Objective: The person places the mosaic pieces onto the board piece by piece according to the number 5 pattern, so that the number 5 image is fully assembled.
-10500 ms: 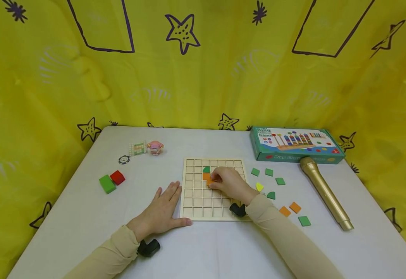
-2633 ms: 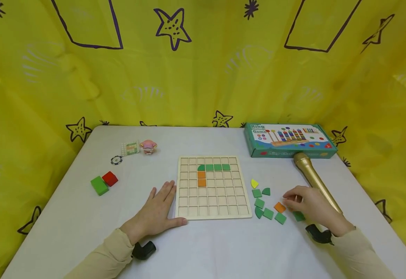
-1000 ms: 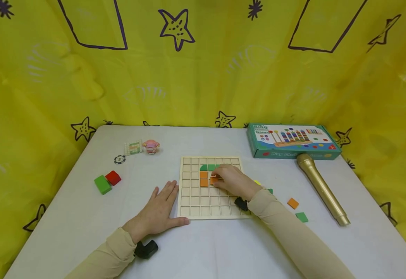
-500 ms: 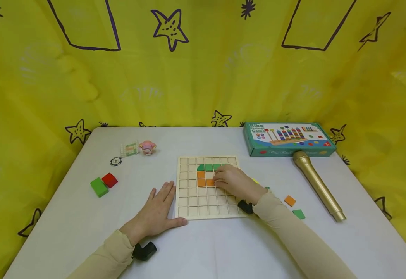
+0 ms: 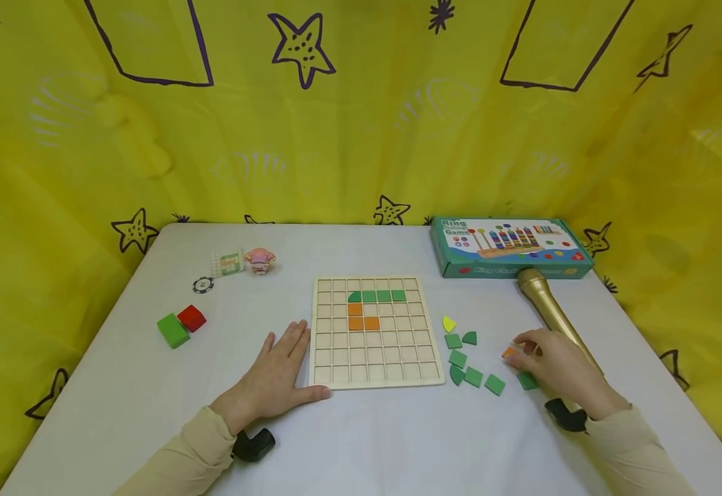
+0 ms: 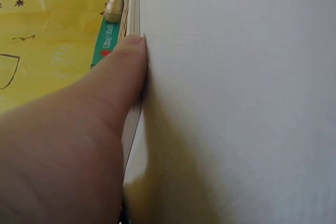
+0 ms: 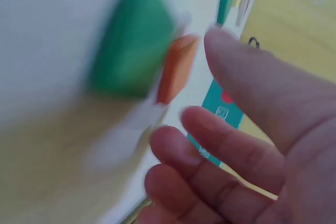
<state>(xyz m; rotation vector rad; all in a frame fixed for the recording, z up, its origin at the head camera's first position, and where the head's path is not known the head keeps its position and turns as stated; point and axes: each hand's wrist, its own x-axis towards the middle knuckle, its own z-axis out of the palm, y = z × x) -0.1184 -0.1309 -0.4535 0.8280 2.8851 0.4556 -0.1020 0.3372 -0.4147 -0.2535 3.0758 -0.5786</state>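
My left hand (image 5: 272, 377) lies flat with spread fingers beside the wooden grid board (image 5: 378, 357), thumb along its front-left corner. On the board sit a row of green tiles (image 5: 384, 296), led by a rounded piece, and an L of three orange tiles (image 5: 355, 323) below it. My right hand (image 5: 556, 365) reaches over the table right of the board, fingertips at a loose orange tile (image 5: 509, 352). In the right wrist view, thumb and fingers stand apart, with that orange tile (image 7: 178, 69) just beyond them and a green tile (image 7: 134, 40) nearer the camera.
Several green tiles (image 5: 473, 376) and a yellow piece (image 5: 449, 323) lie right of the board. A gold microphone (image 5: 543, 296) rests before a green game box (image 5: 512, 267). At left are green (image 5: 173, 331) and red blocks (image 5: 191, 317), a chip (image 5: 202, 284), a pattern card (image 5: 227, 263) and a pink figurine (image 5: 260, 260).
Orange and green tiles have been added to the board. My right hand has let go of the latest orange one and moved right to the loose orange tile. My left hand has stayed put.
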